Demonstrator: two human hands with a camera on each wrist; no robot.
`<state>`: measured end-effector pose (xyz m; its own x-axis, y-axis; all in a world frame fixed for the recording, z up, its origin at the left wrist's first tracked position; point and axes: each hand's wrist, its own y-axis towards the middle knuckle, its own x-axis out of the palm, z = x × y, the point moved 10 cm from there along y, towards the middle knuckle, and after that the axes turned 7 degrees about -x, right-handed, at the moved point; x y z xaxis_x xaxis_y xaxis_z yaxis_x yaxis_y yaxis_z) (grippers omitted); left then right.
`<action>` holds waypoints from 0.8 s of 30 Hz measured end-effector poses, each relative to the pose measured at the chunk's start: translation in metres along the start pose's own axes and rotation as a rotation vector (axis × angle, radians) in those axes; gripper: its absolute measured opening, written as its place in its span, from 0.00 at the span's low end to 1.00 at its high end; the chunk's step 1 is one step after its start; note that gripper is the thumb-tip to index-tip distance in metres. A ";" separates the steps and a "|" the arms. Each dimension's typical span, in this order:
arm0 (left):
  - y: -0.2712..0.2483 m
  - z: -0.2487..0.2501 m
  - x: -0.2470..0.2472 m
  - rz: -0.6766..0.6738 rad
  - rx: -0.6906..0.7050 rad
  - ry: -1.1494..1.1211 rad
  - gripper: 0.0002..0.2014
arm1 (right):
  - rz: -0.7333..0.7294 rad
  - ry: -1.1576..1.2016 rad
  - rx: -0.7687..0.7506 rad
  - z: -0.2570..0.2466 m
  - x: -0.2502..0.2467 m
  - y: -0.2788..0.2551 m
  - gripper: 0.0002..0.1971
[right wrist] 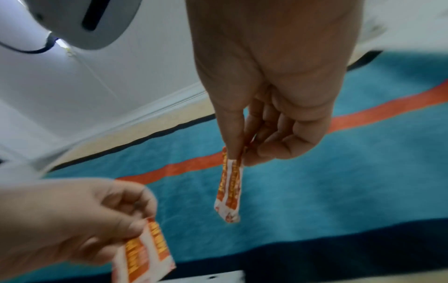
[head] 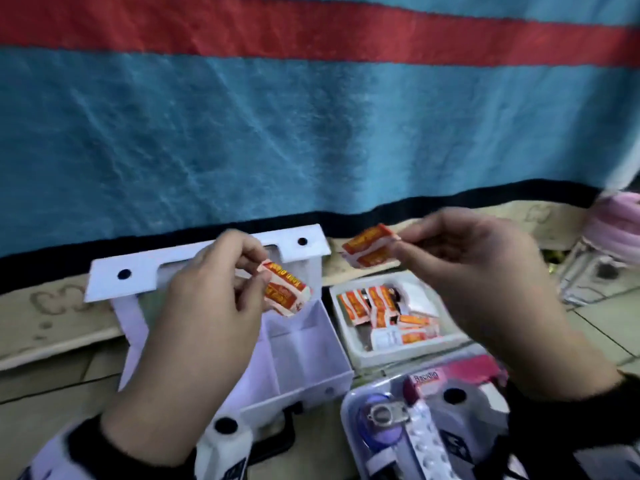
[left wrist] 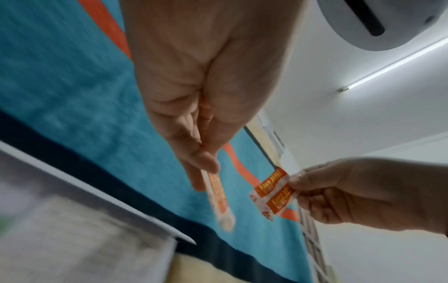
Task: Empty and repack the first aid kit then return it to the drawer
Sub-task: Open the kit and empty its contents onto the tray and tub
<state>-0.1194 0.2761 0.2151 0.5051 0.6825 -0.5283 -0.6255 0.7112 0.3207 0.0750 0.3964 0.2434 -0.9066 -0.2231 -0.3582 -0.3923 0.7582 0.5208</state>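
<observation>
The left hand [head: 207, 299] pinches a pair of flat orange-and-white paper plaster sachets [head: 284, 292] between thumb and fingertips, held above the open white plastic first aid kit [head: 304, 355], whose divided rectangular tray sits at 6 o'clock from the sachets. The right hand [head: 481, 271] pinches a second orange-and-white pair [head: 370, 245] at 9 o'clock from its fingertips. A white foam-like tray [head: 349, 355] holding more loose sachets lies just beside the kit at 3 o'clock. Behind hangs fuzzy blue cloth [head: 311, 126] with a red stripe

Striped blue-red blanket [head: 311, 133] above tiled floor [head: 52, 386]; ceiling tube light [left wrist: 397, 63].
</observation>
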 end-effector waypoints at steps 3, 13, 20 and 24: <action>-0.017 0.019 0.049 -0.151 0.031 -0.076 0.12 | 0.167 0.034 0.161 0.037 -0.076 -0.040 0.07; -0.064 0.055 0.148 -0.462 0.178 0.096 0.11 | 0.298 0.130 0.714 0.141 -0.120 -0.201 0.08; -0.077 0.044 0.171 -0.578 0.155 0.097 0.10 | 0.081 -0.216 0.766 0.156 -0.074 -0.231 0.10; -0.079 0.031 0.172 -0.588 0.059 0.080 0.12 | -0.002 -0.466 0.718 0.152 -0.062 -0.232 0.08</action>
<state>0.0350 0.3422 0.1233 0.7088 0.1582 -0.6874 -0.2196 0.9756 -0.0019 0.2454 0.3277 0.0267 -0.6879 -0.0696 -0.7225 -0.0575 0.9975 -0.0414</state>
